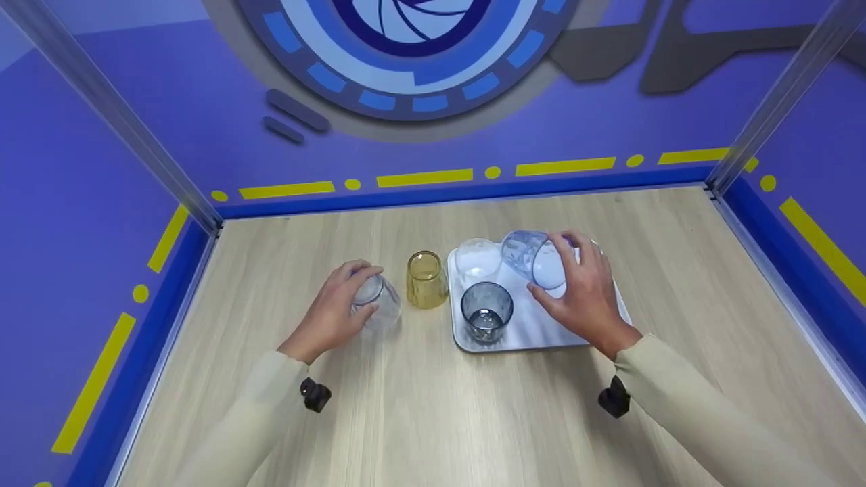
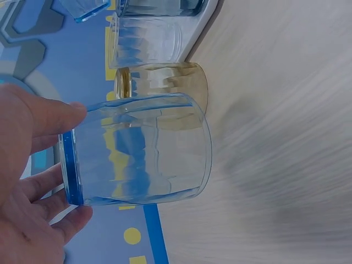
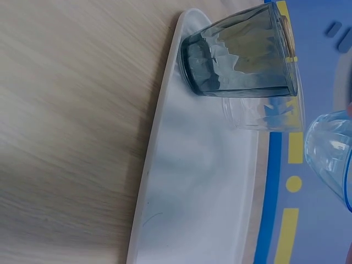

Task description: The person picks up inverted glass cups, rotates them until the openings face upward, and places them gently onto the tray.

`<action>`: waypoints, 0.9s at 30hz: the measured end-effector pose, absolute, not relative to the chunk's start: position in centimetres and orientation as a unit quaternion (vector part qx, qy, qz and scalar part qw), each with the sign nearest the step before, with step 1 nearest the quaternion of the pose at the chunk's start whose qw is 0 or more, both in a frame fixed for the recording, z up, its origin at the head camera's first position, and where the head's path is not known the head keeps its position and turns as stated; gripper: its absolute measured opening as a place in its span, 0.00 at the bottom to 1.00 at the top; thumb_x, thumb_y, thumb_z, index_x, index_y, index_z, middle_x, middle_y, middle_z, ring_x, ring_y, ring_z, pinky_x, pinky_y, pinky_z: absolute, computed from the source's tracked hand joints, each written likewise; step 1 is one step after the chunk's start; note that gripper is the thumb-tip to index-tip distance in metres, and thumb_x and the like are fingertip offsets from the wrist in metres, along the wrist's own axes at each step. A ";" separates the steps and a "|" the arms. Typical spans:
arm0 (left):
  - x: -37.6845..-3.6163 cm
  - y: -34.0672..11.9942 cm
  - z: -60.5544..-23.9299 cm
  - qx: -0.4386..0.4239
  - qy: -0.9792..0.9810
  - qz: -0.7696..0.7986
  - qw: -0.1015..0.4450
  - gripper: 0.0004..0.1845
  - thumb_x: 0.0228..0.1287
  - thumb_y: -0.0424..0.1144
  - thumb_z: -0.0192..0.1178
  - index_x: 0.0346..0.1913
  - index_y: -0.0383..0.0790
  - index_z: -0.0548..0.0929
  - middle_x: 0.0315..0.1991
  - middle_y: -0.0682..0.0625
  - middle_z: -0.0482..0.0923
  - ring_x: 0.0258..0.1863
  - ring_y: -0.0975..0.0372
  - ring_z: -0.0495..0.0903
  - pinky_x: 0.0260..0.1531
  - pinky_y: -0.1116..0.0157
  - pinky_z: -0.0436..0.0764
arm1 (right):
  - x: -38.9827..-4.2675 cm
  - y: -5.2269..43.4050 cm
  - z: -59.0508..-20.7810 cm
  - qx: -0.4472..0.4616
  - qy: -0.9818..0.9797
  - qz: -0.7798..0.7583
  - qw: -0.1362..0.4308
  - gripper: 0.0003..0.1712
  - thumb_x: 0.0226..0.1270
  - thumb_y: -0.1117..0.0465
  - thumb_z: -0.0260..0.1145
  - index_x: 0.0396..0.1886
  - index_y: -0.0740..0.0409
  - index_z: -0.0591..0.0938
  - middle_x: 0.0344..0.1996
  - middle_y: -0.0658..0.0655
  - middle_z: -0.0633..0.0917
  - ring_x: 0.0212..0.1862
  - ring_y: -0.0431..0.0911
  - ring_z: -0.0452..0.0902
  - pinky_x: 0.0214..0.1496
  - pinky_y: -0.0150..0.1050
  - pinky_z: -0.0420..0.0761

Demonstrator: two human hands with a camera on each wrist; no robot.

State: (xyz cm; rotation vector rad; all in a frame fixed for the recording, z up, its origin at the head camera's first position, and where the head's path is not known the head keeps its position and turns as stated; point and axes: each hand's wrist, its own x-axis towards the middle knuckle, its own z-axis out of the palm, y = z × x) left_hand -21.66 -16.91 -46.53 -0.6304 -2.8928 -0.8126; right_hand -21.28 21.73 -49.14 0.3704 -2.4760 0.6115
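Head: blue glass (image 1: pixel 534 258) tilted betw. R fingers (image 1: pixel 565 242) (above tray (image 1: pixel 541 331)).

A yellow glass (image 1: pixel 426 279) stands just left of the tray (image 1: pixel 541 331), which holds a grey glass (image 1: pixel 486 311).

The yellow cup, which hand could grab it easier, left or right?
Probably the left hand. It grips the clear cup on the table, right beside the yellow cup. The right hand holds a tilted blue cup over the tray, farther away.
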 end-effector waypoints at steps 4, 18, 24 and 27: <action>-21.5 -16.7 -46.3 -0.214 -0.939 -0.267 0.041 0.28 0.61 0.34 0.65 0.64 0.45 0.74 0.63 0.46 0.70 0.65 0.52 0.68 0.66 0.49 0.69 | -21.2 21.8 -49.2 0.128 -0.928 0.223 0.270 0.49 0.48 0.50 0.77 0.70 0.50 0.66 0.62 0.62 0.69 0.63 0.56 0.65 0.60 0.55 0.69; -21.0 -16.7 -46.0 -0.216 -0.939 -0.262 0.048 0.28 0.61 0.35 0.65 0.65 0.47 0.73 0.64 0.47 0.69 0.65 0.53 0.68 0.66 0.50 0.70 | -21.5 21.8 -49.6 0.131 -0.929 0.222 0.267 0.45 0.48 0.51 0.76 0.67 0.52 0.69 0.60 0.63 0.70 0.62 0.58 0.65 0.61 0.56 0.68; -20.9 -16.6 -45.9 -0.211 -0.942 -0.259 0.043 0.28 0.61 0.35 0.65 0.65 0.48 0.73 0.64 0.49 0.68 0.66 0.54 0.68 0.67 0.51 0.70 | -21.6 21.7 -49.8 0.120 -0.934 0.222 0.252 0.46 0.47 0.51 0.77 0.67 0.52 0.69 0.60 0.63 0.70 0.62 0.58 0.65 0.61 0.56 0.68; -20.8 -16.6 -45.9 -0.210 -0.941 -0.260 0.043 0.28 0.62 0.36 0.65 0.65 0.48 0.73 0.64 0.49 0.68 0.66 0.54 0.67 0.67 0.50 0.69 | -21.7 21.6 -49.9 0.117 -0.935 0.226 0.248 0.46 0.47 0.51 0.77 0.67 0.53 0.69 0.60 0.63 0.70 0.62 0.58 0.65 0.61 0.56 0.68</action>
